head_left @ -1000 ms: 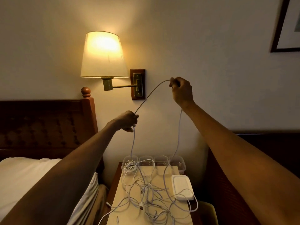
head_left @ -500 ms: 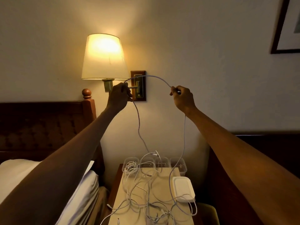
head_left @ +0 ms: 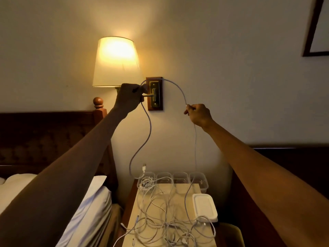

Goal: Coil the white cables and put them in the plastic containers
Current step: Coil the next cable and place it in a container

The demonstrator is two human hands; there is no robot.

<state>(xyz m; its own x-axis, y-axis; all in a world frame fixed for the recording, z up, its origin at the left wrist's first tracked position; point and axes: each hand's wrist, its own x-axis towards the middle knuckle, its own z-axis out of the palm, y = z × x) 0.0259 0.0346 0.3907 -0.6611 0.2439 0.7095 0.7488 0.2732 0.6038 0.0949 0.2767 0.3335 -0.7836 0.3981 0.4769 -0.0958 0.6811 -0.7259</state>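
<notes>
Left hand (head_left: 129, 98): fingers curled round white cable (head_left: 179, 90), held high so its free end hangs clear.
Right hand (head_left: 198, 114): pinches same cable; arch between hands, apparently for coiling.
Containers (head_left: 204, 184): 4, at the far edge of the table (head_left: 179, 189).

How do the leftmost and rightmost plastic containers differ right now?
The leftmost container holds a bundle of white cable; the rightmost container looks empty. A white lid lies before the rightmost container; loose cables lie before the leftmost container. Both are clear, open-topped, in one row.
</notes>
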